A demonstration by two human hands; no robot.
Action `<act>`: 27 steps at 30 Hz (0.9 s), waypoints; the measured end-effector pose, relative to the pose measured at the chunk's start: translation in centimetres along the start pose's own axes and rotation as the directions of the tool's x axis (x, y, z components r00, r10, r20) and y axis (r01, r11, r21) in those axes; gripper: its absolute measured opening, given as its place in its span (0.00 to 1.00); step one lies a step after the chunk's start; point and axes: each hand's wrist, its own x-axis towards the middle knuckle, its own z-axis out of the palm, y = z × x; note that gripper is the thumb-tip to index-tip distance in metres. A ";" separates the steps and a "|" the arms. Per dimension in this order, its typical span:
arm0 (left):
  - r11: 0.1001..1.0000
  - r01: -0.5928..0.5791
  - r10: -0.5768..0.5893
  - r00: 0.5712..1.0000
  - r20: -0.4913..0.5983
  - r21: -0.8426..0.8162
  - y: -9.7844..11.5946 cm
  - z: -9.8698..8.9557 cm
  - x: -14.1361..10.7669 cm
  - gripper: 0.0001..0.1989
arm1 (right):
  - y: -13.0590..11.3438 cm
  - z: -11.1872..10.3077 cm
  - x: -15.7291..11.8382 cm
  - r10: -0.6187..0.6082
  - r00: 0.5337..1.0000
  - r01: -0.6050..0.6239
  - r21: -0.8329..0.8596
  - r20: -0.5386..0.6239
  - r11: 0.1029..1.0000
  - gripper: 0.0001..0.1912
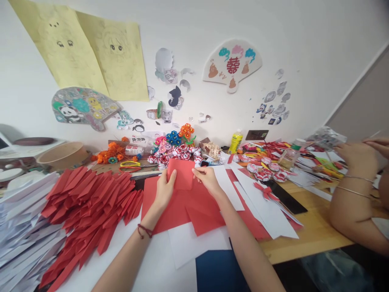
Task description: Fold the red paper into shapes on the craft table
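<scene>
A small squarish piece of red paper (181,174) is held up in front of me, over the table. My left hand (165,185) grips its left side, thumb on the front face. At its right edge, my right hand (207,178) pinches with thumb and forefinger. Beneath both hands lie larger red paper sheets (170,211), with white paper (197,243) under them. To the left is a big heap of folded red paper strips (88,202), and beside it a heap of folded white strips (27,231).
Red-and-white paper flowers (267,170), a yellow bottle (236,142) and colourful bead-like flowers (173,138) line the back. A dark phone-like slab (285,196) lies right of the white sheets. Another person's arm (349,194) rests at the right edge. A round basin (62,158) stands left.
</scene>
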 end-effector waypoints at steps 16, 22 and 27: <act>0.996 -0.025 0.028 0.999 -0.035 0.091 0.4 -0.2 -0.3 0.17 | -0.1 0.2 -0.1 -0.012 0.999 0.012 -0.005 0.039 1.000 0.26; 0.998 -0.023 0.027 0.998 -0.064 0.061 0.5 -0.3 -0.4 0.16 | 0.0 0.2 -0.1 -0.011 0.999 0.011 -0.001 0.049 1.000 0.25; 0.997 -0.024 0.028 0.998 -0.053 0.074 0.5 -0.4 -0.5 0.17 | -0.1 0.2 -0.2 -0.003 0.998 0.003 -0.007 0.059 1.000 0.24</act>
